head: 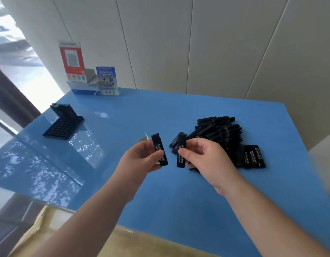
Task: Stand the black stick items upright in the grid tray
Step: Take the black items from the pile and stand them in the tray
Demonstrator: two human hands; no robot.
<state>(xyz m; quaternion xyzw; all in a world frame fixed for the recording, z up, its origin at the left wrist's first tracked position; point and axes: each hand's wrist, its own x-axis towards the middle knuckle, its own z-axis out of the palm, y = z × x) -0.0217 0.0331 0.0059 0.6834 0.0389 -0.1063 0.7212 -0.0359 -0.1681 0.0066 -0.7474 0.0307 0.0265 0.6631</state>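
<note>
My left hand grips one black stick with white print, held nearly upright above the blue table. My right hand pinches a second black stick beside it, a small gap between the two. A heap of several black sticks lies on the table behind and right of my right hand. The black grid tray sits at the far left of the table, its lid standing open at the back, well away from both hands.
The blue table has a glossy, reflective left part and a near edge at the bottom left. Sign stands with QR codes and a red card stand at the back left against the white panelled wall.
</note>
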